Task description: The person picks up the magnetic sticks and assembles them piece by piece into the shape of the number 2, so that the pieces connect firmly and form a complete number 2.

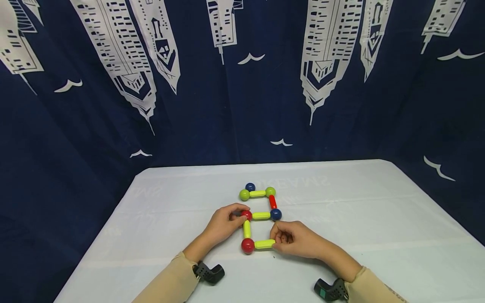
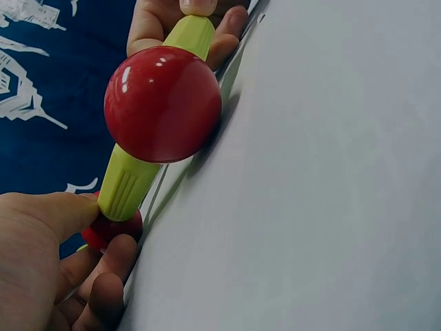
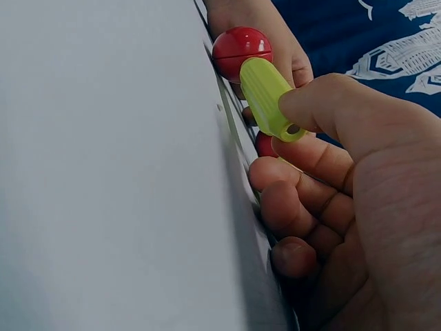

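Observation:
Rods and balls of a construction toy lie joined on the table. My left hand [image 1: 223, 223] grips the far red ball [image 1: 247, 215] between thumb and fingers. From that ball a yellow-green rod [image 2: 127, 183] runs to the near red ball [image 2: 163, 103]. My right hand [image 1: 299, 239] pinches the free end of another yellow-green rod [image 3: 265, 93], whose other end meets the near red ball. In the right wrist view a hole shows in this free end. A third yellow-green rod [image 1: 261, 216] links the far red ball to a blue ball [image 1: 275, 214].
Beyond the hands, a red rod [image 1: 273, 202] leads from the blue ball to a green ball [image 1: 270, 192]. A yellow-green rod [image 1: 257, 194] joins it to another green ball [image 1: 244, 194], beside a second blue ball [image 1: 250, 187]. A navy curtain [image 1: 235, 105] hangs behind the white table [image 1: 352, 198].

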Available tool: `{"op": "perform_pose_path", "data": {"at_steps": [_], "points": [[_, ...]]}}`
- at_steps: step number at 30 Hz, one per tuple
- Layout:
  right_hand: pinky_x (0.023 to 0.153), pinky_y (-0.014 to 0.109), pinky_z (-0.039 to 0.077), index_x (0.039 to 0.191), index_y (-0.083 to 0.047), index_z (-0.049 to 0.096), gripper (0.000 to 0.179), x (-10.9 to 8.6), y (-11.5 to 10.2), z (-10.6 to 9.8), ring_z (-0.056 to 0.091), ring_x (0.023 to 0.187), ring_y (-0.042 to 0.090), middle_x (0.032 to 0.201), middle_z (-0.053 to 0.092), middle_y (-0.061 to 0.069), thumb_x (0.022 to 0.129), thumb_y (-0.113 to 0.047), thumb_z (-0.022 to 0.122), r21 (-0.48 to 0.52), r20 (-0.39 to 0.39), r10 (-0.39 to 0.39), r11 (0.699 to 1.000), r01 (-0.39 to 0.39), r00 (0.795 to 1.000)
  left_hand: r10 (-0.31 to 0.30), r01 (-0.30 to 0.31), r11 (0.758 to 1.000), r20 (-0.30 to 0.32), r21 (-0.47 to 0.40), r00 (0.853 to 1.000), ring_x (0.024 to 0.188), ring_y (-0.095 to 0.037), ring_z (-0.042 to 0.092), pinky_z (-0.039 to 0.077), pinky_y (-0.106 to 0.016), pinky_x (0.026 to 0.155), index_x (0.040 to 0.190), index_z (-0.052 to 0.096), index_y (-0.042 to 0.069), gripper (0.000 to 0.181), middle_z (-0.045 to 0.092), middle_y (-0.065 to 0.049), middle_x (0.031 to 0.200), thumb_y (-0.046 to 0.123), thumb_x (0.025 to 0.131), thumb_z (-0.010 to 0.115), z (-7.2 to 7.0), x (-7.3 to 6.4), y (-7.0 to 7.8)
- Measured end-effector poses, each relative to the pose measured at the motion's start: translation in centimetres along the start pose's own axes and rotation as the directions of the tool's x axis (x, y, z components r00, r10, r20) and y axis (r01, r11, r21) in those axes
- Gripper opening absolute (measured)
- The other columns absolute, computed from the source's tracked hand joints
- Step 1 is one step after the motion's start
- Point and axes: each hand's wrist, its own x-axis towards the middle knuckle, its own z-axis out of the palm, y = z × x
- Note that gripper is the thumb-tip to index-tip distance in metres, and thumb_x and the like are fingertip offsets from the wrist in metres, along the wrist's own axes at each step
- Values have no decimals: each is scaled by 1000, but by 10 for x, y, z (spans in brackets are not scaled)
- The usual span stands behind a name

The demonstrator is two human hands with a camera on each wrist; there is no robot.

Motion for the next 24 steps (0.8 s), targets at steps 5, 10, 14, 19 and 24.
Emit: {"op": "perform_pose_path", "data": {"at_steps": [5, 10, 14, 19, 24], "points": [[59, 16, 45, 97, -18, 65, 12, 1, 0, -1, 51, 69, 0, 78, 59, -8, 88, -15, 74, -1, 12, 15, 1000, -15, 1000, 6, -6, 1000, 0, 7, 1000, 74, -11, 57, 47, -20, 63, 117, 70, 25, 24, 70, 4, 101, 21, 94, 69, 0, 0, 0], [59, 16, 44, 97, -18, 65, 13, 1, 1, -1, 51, 69, 0, 78, 59, -7, 88, -16, 74, -2, 13, 14, 1000, -14, 1000, 10, -10, 1000, -3, 15, 1000, 74, -11, 56, 46, -20, 63, 117, 70, 26, 24, 70, 4, 100, 21, 94, 69, 0, 0, -1], [59, 16, 45, 99, -17, 66, 13, 0, 1, -1, 52, 69, 1, 79, 60, -6, 89, -17, 74, 12, 9, 1, 1000, -1, 1000, 2, -2, 1000, 2, 12, 1000, 74, -12, 56, 46, -20, 62, 117, 70, 27, 24, 69, 4, 99, 21, 94, 69, 0, 0, 0], [61, 18, 47, 101, -15, 66, 11, -2, 1, -1, 53, 71, 1, 81, 62, -5, 91, -16, 72, 18, -10, 0, 1000, 0, 1000, -1, 1, 1000, 32, 14, 999, 76, -12, 55, 46, -20, 63, 123, 67, 26, 29, 67, 4, 100, 22, 94, 69, -1, 0, 1], [62, 18, 47, 101, -16, 67, 8, -1, 4, 0, 53, 70, 2, 83, 63, -4, 94, -13, 66, 8, -42, -13, 1000, 13, 999, 8, -6, 999, 44, -34, 999, 80, -11, 58, 49, -19, 66, 132, 60, 24, 41, 59, -2, 128, 25, 92, 71, -6, -5, -2]]}}
